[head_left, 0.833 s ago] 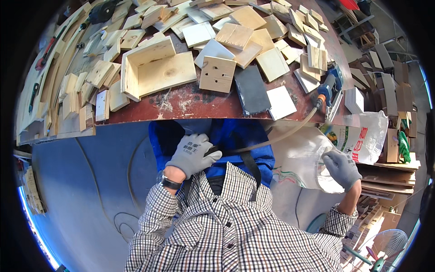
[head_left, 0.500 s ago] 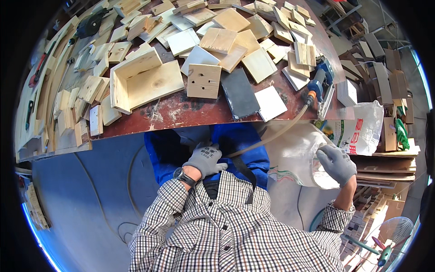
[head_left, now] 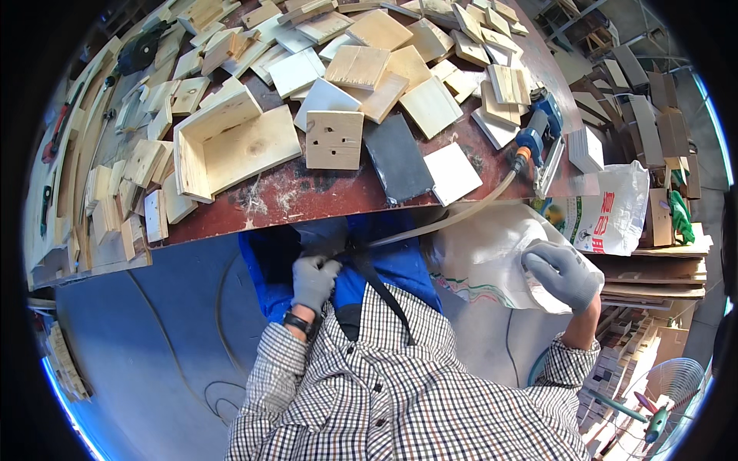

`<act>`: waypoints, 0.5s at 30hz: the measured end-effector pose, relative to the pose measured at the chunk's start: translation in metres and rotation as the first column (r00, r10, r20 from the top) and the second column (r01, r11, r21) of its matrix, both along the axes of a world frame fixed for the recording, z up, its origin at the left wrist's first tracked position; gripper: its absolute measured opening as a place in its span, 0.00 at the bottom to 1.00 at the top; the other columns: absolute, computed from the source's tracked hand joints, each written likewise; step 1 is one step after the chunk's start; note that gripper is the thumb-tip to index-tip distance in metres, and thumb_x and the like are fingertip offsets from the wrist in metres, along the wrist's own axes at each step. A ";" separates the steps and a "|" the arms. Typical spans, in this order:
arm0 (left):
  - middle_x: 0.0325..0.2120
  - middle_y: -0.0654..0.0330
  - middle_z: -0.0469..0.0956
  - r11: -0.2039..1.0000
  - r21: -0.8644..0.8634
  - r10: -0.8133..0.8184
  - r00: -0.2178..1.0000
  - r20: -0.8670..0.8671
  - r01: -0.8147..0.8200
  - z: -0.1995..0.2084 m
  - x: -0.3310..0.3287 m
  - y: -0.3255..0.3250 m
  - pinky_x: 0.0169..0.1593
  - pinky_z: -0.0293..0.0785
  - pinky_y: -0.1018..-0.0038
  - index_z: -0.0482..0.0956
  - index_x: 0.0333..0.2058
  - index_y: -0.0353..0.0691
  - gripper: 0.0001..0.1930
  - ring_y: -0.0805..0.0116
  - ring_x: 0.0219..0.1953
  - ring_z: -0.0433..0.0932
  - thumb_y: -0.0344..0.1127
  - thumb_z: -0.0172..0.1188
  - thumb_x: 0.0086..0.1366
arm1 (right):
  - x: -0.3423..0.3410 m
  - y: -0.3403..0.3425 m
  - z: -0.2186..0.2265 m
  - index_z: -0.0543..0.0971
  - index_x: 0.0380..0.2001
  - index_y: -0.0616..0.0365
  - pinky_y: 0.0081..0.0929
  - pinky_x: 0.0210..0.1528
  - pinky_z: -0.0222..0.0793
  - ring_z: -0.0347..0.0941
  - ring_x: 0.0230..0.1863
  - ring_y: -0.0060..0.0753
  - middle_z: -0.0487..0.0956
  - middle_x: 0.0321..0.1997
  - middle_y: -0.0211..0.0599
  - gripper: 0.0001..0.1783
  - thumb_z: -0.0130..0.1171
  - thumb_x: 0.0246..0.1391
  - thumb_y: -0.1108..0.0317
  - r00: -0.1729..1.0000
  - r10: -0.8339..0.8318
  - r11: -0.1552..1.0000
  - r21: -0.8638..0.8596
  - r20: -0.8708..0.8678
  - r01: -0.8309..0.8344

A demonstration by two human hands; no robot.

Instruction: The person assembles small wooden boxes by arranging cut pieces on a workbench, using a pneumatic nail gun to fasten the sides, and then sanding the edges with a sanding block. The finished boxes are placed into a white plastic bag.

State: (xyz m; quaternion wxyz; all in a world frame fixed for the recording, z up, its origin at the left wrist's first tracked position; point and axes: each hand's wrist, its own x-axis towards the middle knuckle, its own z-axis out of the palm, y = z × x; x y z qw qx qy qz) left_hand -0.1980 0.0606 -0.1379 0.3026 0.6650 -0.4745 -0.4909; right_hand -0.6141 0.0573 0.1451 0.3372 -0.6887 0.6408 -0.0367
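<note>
My left hand, in a grey glove, is closed over my lap beside a black strap. Its fingers curl around something I cannot make out against the blue cloth. To the right, my gloved right hand lies over a white woven sack, loosely bent and open, with no object visible in it. A pale hose runs from my lap to a blue power tool on the red table. An open-sided wooden box sits near the table's front edge.
Many loose wood pieces cover the table. Near its edge lie a drilled wooden block, a dark plate and a white square. A printed white bag and stacked boards stand right; a fan is low right.
My left hand has shifted slightly left and turned, its fingers now curled in. My right hand has dropped a little to the left onto the sack. The whole view has shifted slightly.
</note>
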 end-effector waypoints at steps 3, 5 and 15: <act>0.18 0.56 0.79 0.717 -0.589 -0.250 0.926 0.282 0.373 0.043 -0.011 -0.014 0.31 0.74 0.62 0.85 0.24 0.37 0.09 0.55 0.23 0.79 0.35 0.70 0.59 | -0.002 0.000 -0.006 0.84 0.39 0.63 0.36 0.43 0.74 0.80 0.36 0.46 0.83 0.35 0.47 0.14 0.58 0.68 0.62 0.995 -0.063 0.997 0.039 -0.072 0.066; 0.20 0.54 0.83 0.950 -0.171 -0.205 0.936 0.286 0.261 0.041 0.005 -0.035 0.30 0.75 0.62 0.89 0.29 0.37 0.10 0.53 0.23 0.81 0.39 0.69 0.60 | -0.002 -0.007 -0.008 0.84 0.39 0.62 0.37 0.42 0.74 0.80 0.36 0.47 0.83 0.35 0.47 0.14 0.58 0.68 0.62 0.996 -0.042 0.997 0.061 -0.081 0.047; 0.53 0.50 0.81 0.725 -0.152 -0.566 0.706 0.425 0.672 0.145 0.052 -0.020 0.61 0.72 0.58 0.80 0.61 0.38 0.26 0.47 0.54 0.78 0.45 0.66 0.68 | -0.026 -0.009 -0.016 0.85 0.39 0.61 0.37 0.43 0.76 0.81 0.37 0.48 0.84 0.34 0.43 0.11 0.60 0.68 0.63 0.996 0.091 0.974 -0.208 -0.012 -0.091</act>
